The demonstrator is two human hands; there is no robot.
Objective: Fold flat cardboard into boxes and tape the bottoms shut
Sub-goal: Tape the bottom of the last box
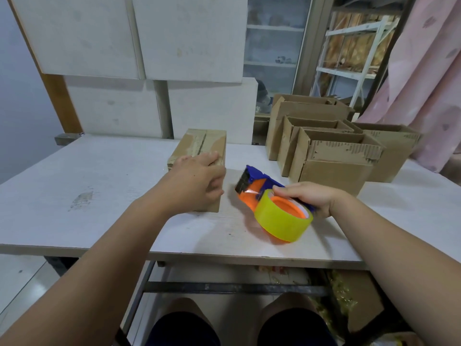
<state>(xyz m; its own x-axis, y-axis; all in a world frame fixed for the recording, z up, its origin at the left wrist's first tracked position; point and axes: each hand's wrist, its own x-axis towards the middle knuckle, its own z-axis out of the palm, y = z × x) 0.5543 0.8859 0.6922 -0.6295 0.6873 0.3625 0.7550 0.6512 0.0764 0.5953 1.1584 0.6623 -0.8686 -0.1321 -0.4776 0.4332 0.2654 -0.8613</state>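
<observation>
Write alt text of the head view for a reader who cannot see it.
A person's left hand holds a taped cardboard box on a white table, while the right hand grips a blue and orange tape dispenser. Open boxes stand at the right.

Tape dispenser (260,182) has a blue body, orange hub and side plate, and a black blade end; tape roll (282,226) on it is translucent yellow-green. Taped box (199,143) is plain brown cardboard with glossy clear tape strips down the top, open boxes (336,171) are the same brown with torn flap edges showing striped corrugation, and the surface (112,176) is white with faint grain and a grey scuff patch at left. Behind: wall panels (87,33) off-white with faint smudges, wooden strip (59,103) orange-brown, shelf rack (361,71) white, curtain (429,83) pink with grey leaf motifs; shorts (184,328) dark navy.
</observation>
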